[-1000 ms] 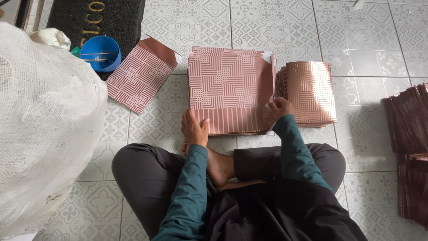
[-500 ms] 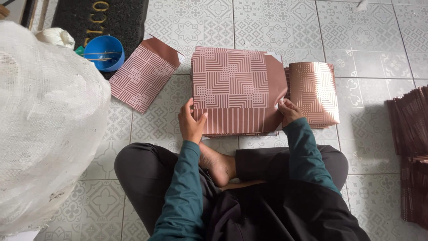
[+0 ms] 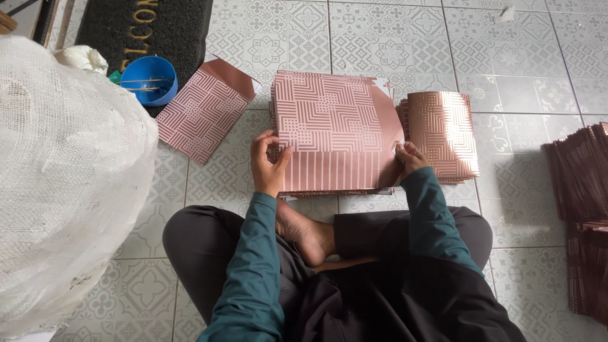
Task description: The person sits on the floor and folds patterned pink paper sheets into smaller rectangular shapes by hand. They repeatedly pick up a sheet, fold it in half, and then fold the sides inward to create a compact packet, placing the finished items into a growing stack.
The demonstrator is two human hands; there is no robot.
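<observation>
A pink sheet with a white geometric pattern (image 3: 332, 136) lies on top of a stack of like sheets on the tiled floor in front of my crossed legs. My left hand (image 3: 267, 163) grips its left edge, thumb on top. At the sheet's right side my right hand (image 3: 410, 158) holds a plain pink flap that is folded up and inward over the sheet.
A folded patterned piece (image 3: 202, 113) lies to the left. A glossy pile of folded pieces (image 3: 442, 134) sits to the right. Dark stacks (image 3: 584, 209) line the right edge. A blue bowl (image 3: 149, 79) rests on a dark doormat (image 3: 155, 28). A large white mesh sack (image 3: 60, 183) fills the left.
My right hand has lifted the sheet's right flap and folded it inward. My left hand moved up the left edge. The view shifted slightly.
</observation>
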